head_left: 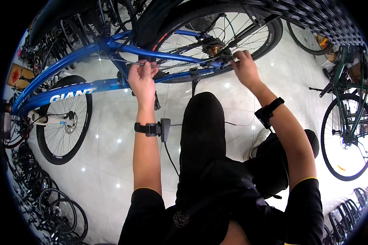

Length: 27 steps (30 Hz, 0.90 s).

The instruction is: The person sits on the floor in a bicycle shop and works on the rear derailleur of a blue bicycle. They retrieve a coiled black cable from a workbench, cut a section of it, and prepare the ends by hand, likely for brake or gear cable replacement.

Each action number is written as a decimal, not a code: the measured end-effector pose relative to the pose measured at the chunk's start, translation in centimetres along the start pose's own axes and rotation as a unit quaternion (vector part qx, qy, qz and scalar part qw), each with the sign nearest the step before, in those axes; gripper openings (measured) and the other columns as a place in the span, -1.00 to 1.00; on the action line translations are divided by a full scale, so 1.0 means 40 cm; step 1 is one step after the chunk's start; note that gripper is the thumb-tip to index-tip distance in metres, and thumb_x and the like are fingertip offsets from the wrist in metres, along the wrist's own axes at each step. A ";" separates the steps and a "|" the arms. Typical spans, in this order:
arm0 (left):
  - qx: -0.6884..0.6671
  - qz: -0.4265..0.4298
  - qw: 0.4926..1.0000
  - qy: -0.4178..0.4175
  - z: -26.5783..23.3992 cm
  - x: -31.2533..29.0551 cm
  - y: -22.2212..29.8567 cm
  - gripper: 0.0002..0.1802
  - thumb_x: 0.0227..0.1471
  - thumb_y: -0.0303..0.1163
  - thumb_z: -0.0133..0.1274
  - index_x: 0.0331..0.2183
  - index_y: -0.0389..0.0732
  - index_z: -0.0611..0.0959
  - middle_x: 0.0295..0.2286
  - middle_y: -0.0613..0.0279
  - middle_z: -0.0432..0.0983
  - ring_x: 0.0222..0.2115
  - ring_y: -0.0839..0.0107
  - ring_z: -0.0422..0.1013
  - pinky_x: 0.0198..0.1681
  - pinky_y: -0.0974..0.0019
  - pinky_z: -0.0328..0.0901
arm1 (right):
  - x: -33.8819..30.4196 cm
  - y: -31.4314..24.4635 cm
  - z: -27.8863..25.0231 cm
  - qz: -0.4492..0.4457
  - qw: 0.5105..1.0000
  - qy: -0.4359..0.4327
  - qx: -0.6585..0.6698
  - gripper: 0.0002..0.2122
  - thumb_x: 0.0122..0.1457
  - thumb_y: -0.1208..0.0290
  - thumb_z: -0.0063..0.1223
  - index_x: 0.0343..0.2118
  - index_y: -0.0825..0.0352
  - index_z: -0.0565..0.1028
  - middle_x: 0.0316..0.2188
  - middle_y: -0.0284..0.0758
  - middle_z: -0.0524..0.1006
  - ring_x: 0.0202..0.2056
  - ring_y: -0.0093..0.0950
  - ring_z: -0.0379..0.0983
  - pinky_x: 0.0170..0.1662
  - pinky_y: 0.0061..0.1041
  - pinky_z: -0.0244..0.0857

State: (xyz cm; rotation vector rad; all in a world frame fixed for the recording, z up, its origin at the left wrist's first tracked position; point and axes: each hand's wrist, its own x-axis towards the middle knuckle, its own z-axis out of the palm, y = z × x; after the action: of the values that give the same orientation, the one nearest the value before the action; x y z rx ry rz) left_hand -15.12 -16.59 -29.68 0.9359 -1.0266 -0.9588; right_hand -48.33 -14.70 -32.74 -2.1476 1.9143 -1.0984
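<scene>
Floor, head view: pale, glossy tiles [98,179] with spots of light reflected in them, spread beneath the bicycles and the person.
Left edge: dark bicycles [84,220] crowd together, bent along the curved rim of the view.
Right edge: a dark green bicycle [340,71] stands well apart from the work.
Top right: a black mesh basket [315,20] juts in from the rim.
Blue bicycle: its frame [65,92] crosses the upper part of the view in front of the person, front wheel [88,118] to the left, rear wheel [278,36] at the upper middle.
Left hand [142,81]: thumb and fingers pinched together on a thin grey cable [167,66], which runs along beside the blue frame toward the rear hub [215,50].
Right hand [247,71]: fingertips bent in at the rear end of the frame, just beside the hub; whether they clamp anything, I cannot tell.
Spacing: the two hands are well apart, both above the person's dark-clad knee [203,122].
Wrists: black straps [147,129] circle both; the left one carries a small grey box [164,130].
Shoe: one pale shoe [255,143] shows beneath the right forearm.
</scene>
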 end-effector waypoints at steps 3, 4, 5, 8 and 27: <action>-0.014 0.013 1.000 -0.024 -0.016 -0.016 0.036 -0.82 0.18 -0.46 0.01 -0.21 -0.36 0.49 -0.34 0.03 0.57 -0.36 0.35 0.54 -0.23 0.34 0.47 | -0.020 -0.095 0.024 -0.065 0.998 -0.016 0.023 -0.75 0.11 0.49 0.09 -0.12 0.30 0.45 -0.27 -0.17 0.47 -0.35 -0.18 0.48 -0.27 -0.25 0.37; -0.022 0.016 0.999 -0.031 -0.018 -0.015 0.039 -0.82 0.17 -0.45 0.02 -0.21 -0.35 0.50 -0.35 0.04 0.58 -0.37 0.36 0.54 -0.24 0.35 0.46 | -0.021 -0.108 0.029 -0.078 0.997 -0.018 -0.003 -0.73 0.11 0.48 0.09 -0.09 0.27 0.45 -0.28 -0.17 0.47 -0.36 -0.18 0.49 -0.28 -0.24 0.37; -0.036 0.010 0.999 -0.037 -0.016 -0.021 0.040 -0.82 0.17 -0.46 0.03 -0.21 -0.36 0.50 -0.36 0.05 0.58 -0.37 0.36 0.54 -0.24 0.35 0.46 | -0.021 -0.121 0.035 -0.092 0.995 -0.021 -0.028 -0.71 0.11 0.47 0.09 -0.07 0.24 0.45 -0.29 -0.17 0.47 -0.36 -0.18 0.49 -0.29 -0.24 0.38; -0.036 0.021 0.998 -0.052 0.005 -0.033 0.057 -0.81 0.17 -0.47 0.02 -0.20 -0.37 0.49 -0.38 0.05 0.57 -0.37 0.35 0.54 -0.24 0.36 0.46 | -0.012 -0.126 0.025 -0.015 0.998 -0.057 0.006 -0.73 0.12 0.41 0.09 -0.09 0.21 0.47 -0.27 -0.19 0.48 -0.28 -0.13 0.47 -0.24 -0.22 0.38; -0.048 -0.023 0.999 -0.007 -0.169 0.055 0.212 -0.70 0.13 -0.36 0.07 -0.12 -0.29 0.47 -0.29 0.10 0.53 -0.29 0.36 0.50 -0.14 0.28 0.40 | -0.125 -0.352 0.081 -0.209 0.961 -0.181 -0.006 -0.80 0.20 0.24 0.01 -0.42 0.27 0.41 -0.66 -0.23 0.51 -0.56 -0.21 0.50 -0.44 -0.24 0.32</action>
State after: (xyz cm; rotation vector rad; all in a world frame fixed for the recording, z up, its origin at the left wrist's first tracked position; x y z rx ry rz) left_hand -6.56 -15.05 -22.82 0.8773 -0.9661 -1.0445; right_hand -34.57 -8.38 -30.57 -2.6122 1.3522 -0.6606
